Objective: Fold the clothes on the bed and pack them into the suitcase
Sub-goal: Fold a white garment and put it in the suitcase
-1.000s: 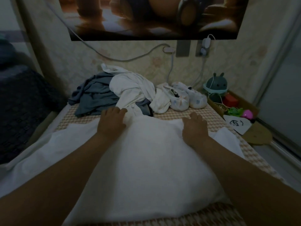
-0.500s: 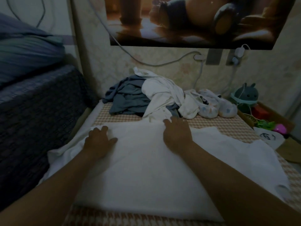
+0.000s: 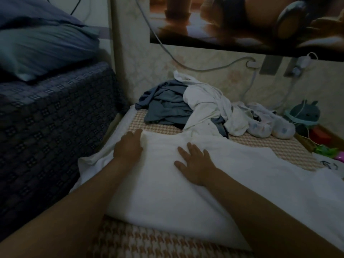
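One white garment (image 3: pixel 186 192) lies spread across the near half of the bed (image 3: pixel 279 146), reaching from the bed's left edge to its right edge; its near part is doubled over into a thicker fold. Two hands are on it. The right hand (image 3: pixel 195 164) rests flat on the cloth near the garment's far edge, toward the middle of the bed, fingers straight and spread wide, holding nothing. The left hand (image 3: pixel 128 148) sits at the garment's far-left corner by the bed's left edge, touching the rolled rim of cloth; whether it pinches that rim or only lies against it cannot be told.

Beyond the hands, at the far end of the bed against the wall, is one loose pile of clothes: one blue-grey garment (image 3: pixel 163 108) on its left side and one crumpled white garment (image 3: pixel 204 103) on its right, the two overlapping. Just right of the pile stand two pale soft shoes (image 3: pixel 270 127), side by side and touching. In the bed's far-right corner sits one teal plush toy (image 3: pixel 305 114).

Along the bed's left edge rises one dark patterned mattress (image 3: pixel 46 118), higher than the bed, with one bluish pillow (image 3: pixel 37 43) on top; one large poster (image 3: pixel 242 21) hangs on the wall, and one pale cable (image 3: pixel 204 68) runs beneath it.
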A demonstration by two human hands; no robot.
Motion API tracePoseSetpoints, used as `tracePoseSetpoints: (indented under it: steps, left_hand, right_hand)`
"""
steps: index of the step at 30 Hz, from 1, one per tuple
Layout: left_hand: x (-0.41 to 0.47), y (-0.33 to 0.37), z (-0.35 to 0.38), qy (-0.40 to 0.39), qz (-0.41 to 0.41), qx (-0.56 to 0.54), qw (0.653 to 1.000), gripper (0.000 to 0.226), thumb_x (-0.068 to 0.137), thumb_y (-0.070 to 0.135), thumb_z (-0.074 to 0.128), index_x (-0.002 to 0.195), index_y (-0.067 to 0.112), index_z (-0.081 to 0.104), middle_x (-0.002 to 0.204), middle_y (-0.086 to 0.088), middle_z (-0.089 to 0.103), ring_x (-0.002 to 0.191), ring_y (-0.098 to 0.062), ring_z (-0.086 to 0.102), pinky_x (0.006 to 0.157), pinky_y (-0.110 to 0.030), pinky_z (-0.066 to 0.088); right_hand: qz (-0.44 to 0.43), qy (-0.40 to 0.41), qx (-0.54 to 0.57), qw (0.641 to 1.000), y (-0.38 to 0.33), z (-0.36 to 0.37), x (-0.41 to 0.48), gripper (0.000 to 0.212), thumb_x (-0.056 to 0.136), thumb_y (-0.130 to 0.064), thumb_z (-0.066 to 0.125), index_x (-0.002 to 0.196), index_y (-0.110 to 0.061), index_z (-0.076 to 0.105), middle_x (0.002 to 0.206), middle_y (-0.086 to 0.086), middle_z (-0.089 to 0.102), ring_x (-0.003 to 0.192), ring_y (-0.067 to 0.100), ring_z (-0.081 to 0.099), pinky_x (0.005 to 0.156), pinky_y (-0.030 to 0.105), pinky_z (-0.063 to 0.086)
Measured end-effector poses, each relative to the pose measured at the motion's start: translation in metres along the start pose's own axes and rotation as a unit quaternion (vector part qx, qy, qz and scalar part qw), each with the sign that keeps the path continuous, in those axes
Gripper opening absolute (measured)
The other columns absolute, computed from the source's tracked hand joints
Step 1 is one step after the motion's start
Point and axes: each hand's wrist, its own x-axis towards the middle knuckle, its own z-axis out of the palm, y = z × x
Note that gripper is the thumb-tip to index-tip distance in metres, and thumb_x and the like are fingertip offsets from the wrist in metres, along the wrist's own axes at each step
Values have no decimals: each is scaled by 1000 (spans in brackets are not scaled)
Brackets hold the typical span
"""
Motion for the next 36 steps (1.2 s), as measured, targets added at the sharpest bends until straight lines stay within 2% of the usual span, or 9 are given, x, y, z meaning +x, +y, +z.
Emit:
tracePoseSetpoints:
  steps: [3, 8, 11, 13, 20, 24, 29, 33, 36]
  left_hand:
    - [-17, -7, -9, 3, -5, 81, 997, 53, 91, 12, 51, 141, 13, 37, 127, -18, 45, 113, -36, 45, 86, -42, 41]
    - [-49, 1, -13, 70, 247, 19, 966, 39, 84, 23, 47, 115, 9, 66, 115, -17, 62, 100, -36, 61, 83, -45, 53]
    - [-89, -4, -8, -157, 193, 59, 967, 101, 73, 82, -8, 151, 28, 25, 158, -1, 23, 144, -22, 24, 118, -39, 19]
    - [-102, -14, -8, -212, 133, 115, 961, 112, 54, 86, -26, 152, 38, -3, 161, 6, -5, 149, -16, -3, 119, -42, 1]
    - [-119, 25, -46, -240, 90, 250, 934, 66, 101, 46, 22, 154, 10, 7, 161, -12, -2, 148, -30, -8, 117, -53, -6]
    - [-132, 79, -41, -213, 198, 95, 952, 59, 101, 37, 39, 153, 22, 16, 162, -3, 10, 148, -22, 11, 119, -39, 11]
    - [-156, 171, -26, -229, 273, 0, 934, 58, 99, 42, 44, 151, 28, 23, 158, 1, 20, 141, -22, 26, 114, -38, 26]
    - [-176, 238, -7, -239, 313, -66, 917, 54, 100, 42, 43, 149, 24, 30, 157, 1, 25, 141, -19, 27, 115, -31, 23]
    - [-190, 278, 15, -253, 325, -74, 908, 57, 100, 44, 40, 152, 24, 25, 160, 1, 17, 146, -18, 17, 119, -32, 15]
  right_hand:
    - [9, 6, -36, 999, -9, -4, -5, 67, 97, -62, 14, 154, -32, -3, 162, 5, -12, 149, 23, -10, 119, 49, -5]
    - [-29, 28, -29, 999, -38, -12, -24, 64, 98, -59, 17, 155, -31, 2, 162, 4, -9, 149, 21, -8, 119, 49, -3]
    - [-44, 0, 16, 999, -58, -13, -42, 67, 96, -65, 18, 154, -36, 0, 162, 0, -11, 149, 19, -9, 119, 51, -2]
    - [-55, -38, 21, 998, -60, -10, -59, 71, 93, -69, 20, 153, -40, -4, 161, -2, -13, 149, 19, -10, 119, 52, -2]
    - [-51, -75, 39, 995, -15, -21, -125, 69, 94, -67, 27, 153, -40, 2, 162, -4, -9, 149, 16, -6, 121, 36, 2]
    - [52, 17, -1, 999, 28, -32, -163, 62, 98, -60, 21, 154, -36, 8, 162, -4, -8, 149, 17, -7, 119, 50, 1]
    - [117, -157, 110, 974, 103, -35, -203, 72, 93, -60, 45, 153, -34, 15, 162, -1, 0, 149, 23, 5, 120, 45, 10]
    - [131, 83, 287, 945, 151, -59, -230, 29, 98, -26, 51, 125, -24, 62, 141, 1, 53, 126, 16, 49, 107, 26, 34]
    - [146, 65, 158, 974, 196, -44, -256, 63, 92, -63, 34, 140, -25, 47, 151, 1, 39, 138, 18, 35, 115, 27, 22]
